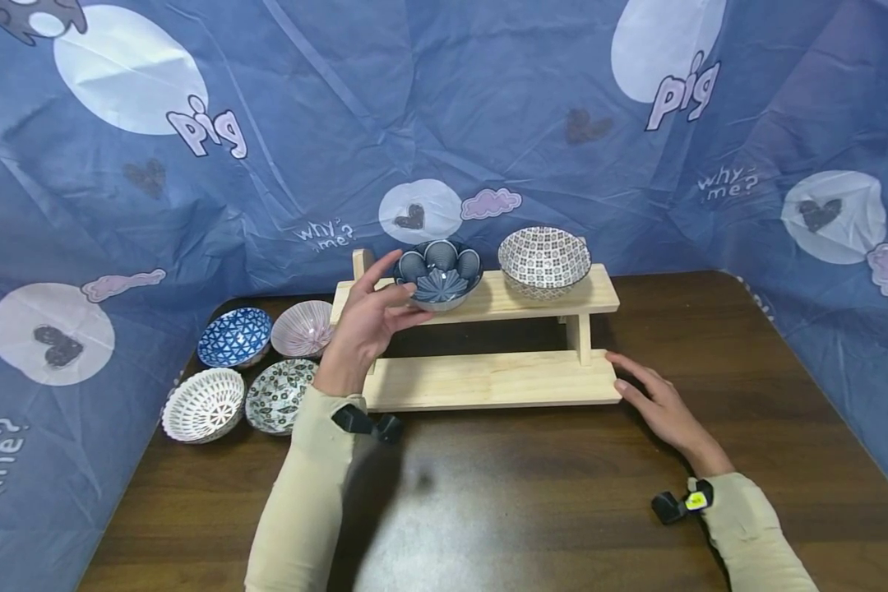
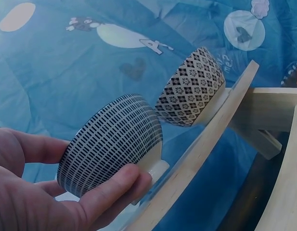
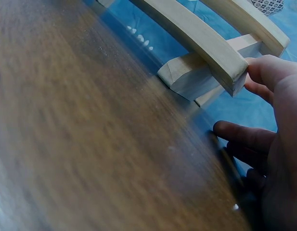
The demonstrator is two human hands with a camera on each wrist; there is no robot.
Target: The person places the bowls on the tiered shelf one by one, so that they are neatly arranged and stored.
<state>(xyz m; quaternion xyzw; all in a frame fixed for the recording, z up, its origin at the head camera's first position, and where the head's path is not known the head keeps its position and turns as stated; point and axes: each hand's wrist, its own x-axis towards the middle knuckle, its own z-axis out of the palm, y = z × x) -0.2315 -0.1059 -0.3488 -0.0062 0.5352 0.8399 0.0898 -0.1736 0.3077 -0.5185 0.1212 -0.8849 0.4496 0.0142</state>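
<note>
A two-step wooden rack (image 1: pixel 488 378) stands on the brown table. On its upper shelf (image 1: pixel 599 292) sit a dark blue petal-patterned bowl (image 1: pixel 438 274) and a grey-and-white lattice bowl (image 1: pixel 543 261). My left hand (image 1: pixel 370 316) grips the blue bowl (image 2: pixel 109 144) at its left side, thumb under the foot and fingers behind the wall; the bowl's foot sits at the shelf edge (image 2: pixel 196 163). The lattice bowl (image 2: pixel 191 89) stands just beyond it. My right hand (image 1: pixel 654 403) lies flat on the table, fingers straight, with the thumb touching the lower shelf's right end (image 3: pixel 235 77).
Four more patterned bowls sit on the table left of the rack: blue triangles (image 1: pixel 234 337), pink rays (image 1: pixel 303 327), white lattice (image 1: pixel 203 404), green floral (image 1: pixel 279 395). A blue printed cloth (image 1: pixel 444 123) walls in the table on three sides. Brown tabletop (image 1: pixel 525 493) stretches in front.
</note>
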